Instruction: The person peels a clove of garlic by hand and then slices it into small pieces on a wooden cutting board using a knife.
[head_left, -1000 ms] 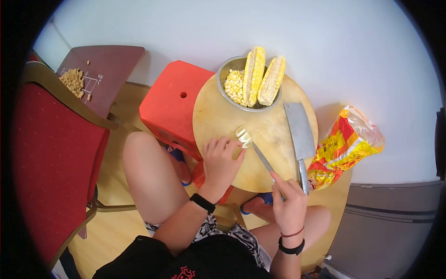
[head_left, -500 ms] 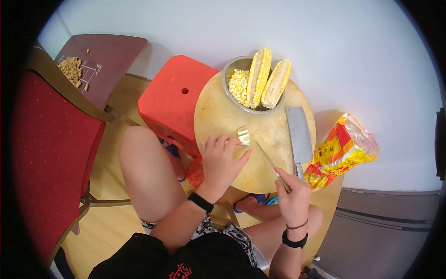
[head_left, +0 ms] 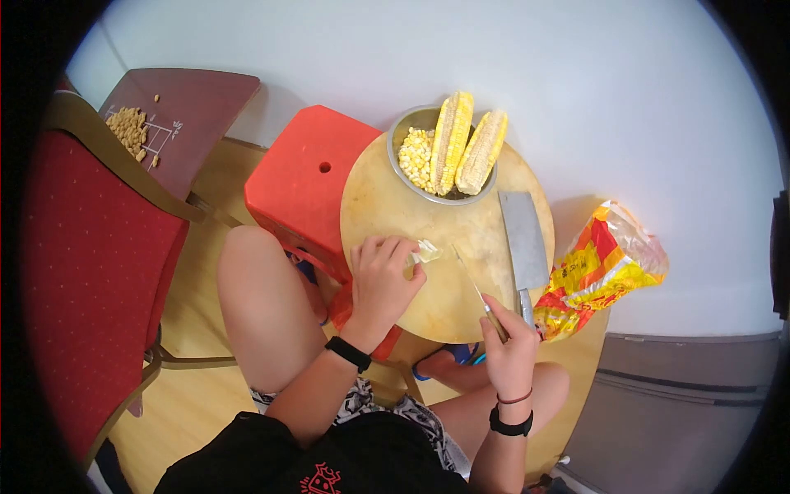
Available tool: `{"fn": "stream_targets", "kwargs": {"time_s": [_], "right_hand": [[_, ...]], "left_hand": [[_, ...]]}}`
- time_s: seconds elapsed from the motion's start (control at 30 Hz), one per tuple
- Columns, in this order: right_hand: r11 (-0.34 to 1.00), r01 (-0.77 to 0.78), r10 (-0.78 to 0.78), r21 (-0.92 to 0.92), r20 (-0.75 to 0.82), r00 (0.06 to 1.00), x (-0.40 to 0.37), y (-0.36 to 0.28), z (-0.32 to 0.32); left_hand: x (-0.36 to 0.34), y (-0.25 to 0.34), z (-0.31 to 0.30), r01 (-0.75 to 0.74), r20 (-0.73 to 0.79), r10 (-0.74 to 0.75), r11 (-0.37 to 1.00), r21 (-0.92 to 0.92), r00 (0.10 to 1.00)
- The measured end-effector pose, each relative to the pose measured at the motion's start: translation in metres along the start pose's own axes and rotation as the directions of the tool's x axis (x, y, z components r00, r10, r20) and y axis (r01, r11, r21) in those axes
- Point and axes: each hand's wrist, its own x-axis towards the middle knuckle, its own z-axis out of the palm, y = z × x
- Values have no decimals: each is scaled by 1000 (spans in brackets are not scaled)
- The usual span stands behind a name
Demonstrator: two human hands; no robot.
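Observation:
A small pile of pale, translucent sliced pieces [head_left: 426, 251] lies on the round wooden board [head_left: 387, 193]. My left hand [head_left: 383, 276] is beside the pile, its fingers curved and the thumb apart, with the fingertips right at the left edge of the slices. In my right hand [head_left: 508, 342] is a small knife [head_left: 470, 278], gripped by its wooden handle. The thin blade points up and left across the board, its tip to the right of the slices. A cleaver [head_left: 523, 243] lies flat on the board's right side, its handle close to my right hand.
At the board's far side stands a metal bowl [head_left: 398, 148] with corn kernels [head_left: 416, 155] and two partly stripped corn cobs [head_left: 453, 140]. A red stool [head_left: 309, 156] adjoins the left. A yellow-red plastic bag [head_left: 605, 267] stands right. Peanuts [head_left: 127, 132] lie on a dark red surface [head_left: 197, 99].
My left hand has come in closer to the slices, its fingertips now at their edge. The slices look slightly shifted. My right hand still holds the knife.

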Motion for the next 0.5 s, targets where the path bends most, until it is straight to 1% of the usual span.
{"fn": "stream_targets", "kwargs": {"time_s": [0.13, 0.2, 0.27, 0.33, 0.4, 0.43, 0.5], "right_hand": [[998, -35, 36, 46, -20, 999, -4, -2, 4], [989, -29, 33, 144, -27, 999, -7, 4, 9], [989, -45, 49, 140, -23, 999, -9, 7, 9], [988, -67, 71, 136, -21, 997, -16, 14, 12], [975, -131, 149, 178, -93, 984, -22, 22, 19], [973, -137, 157, 184, -100, 983, -24, 21, 21], [930, -320, 331, 182, -38, 943, -28, 10, 30]], "left_hand": [[-5, -5, 3, -37, -4, 37, 999, 10, 999], [-5, -6, 4, -51, -17, 51, 999, 15, 999], [-5, -5, 2, -65, -32, 65, 998, 17, 997], [-8, -3, -6, -39, -28, 41, 998, 50, 999], [-10, -4, -13, -48, -16, 49, 997, 65, 999], [-11, -4, -16, -50, -8, 51, 996, 80, 999], [-13, -3, -20, -47, 13, 46, 997, 68, 999]]}}
